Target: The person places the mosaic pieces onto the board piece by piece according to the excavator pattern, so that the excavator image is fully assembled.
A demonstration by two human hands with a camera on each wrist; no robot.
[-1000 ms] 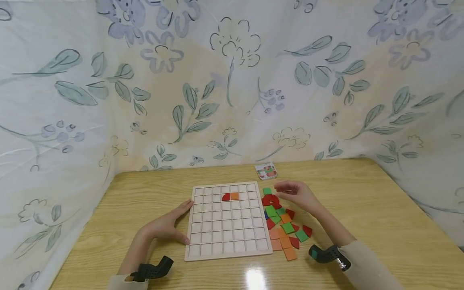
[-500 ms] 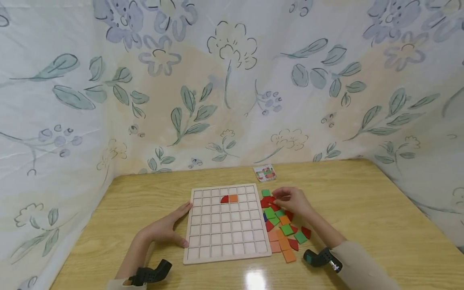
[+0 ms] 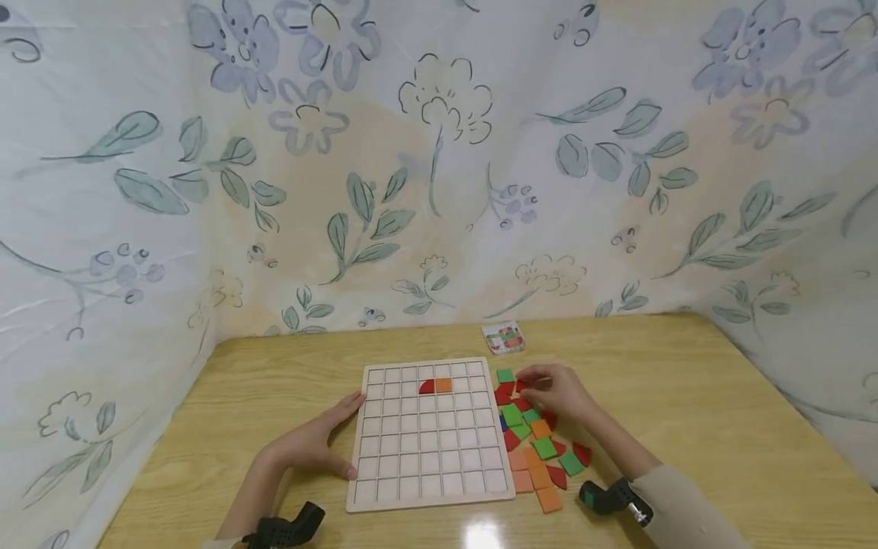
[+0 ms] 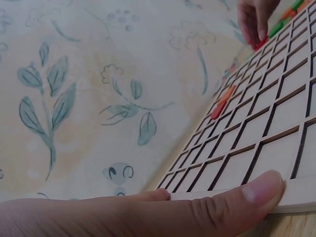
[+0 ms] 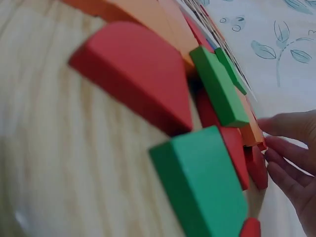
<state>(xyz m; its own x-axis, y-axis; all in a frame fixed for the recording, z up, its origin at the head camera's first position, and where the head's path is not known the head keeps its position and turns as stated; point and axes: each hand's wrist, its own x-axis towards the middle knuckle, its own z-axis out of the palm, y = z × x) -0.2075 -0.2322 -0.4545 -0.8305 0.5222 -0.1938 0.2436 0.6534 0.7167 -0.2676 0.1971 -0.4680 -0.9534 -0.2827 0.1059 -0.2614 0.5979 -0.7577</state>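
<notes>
A pale wooden grid board (image 3: pixel 428 438) lies on the table, with a red quarter-circle tile (image 3: pixel 427 386) and an orange square tile (image 3: pixel 443 385) side by side in two of its cells. My left hand (image 3: pixel 312 442) rests along the board's left edge, fingers spread; in the left wrist view the thumb (image 4: pixel 247 197) lies against the rim. At the far end of the loose tiles, my right hand (image 3: pixel 559 393) pinches a red tile (image 3: pixel 521 386) between thumb and fingers. The right wrist view shows those fingers (image 5: pixel 291 153) behind the pile, the pinched tile mostly hidden.
Loose tiles lie along the board's right side: green squares (image 3: pixel 545 447), orange squares (image 3: pixel 549 499), red quarter-circles (image 3: pixel 557 477) and a bit of blue, some overlapping. A small printed pattern card (image 3: pixel 504 337) lies behind them. A floral cloth (image 3: pixel 439 191) hangs at the table's back.
My right hand has come down from above the tiles onto the red ones and now pinches one, drawn slightly apart from its neighbours. The left hand stays on the board's edge.
</notes>
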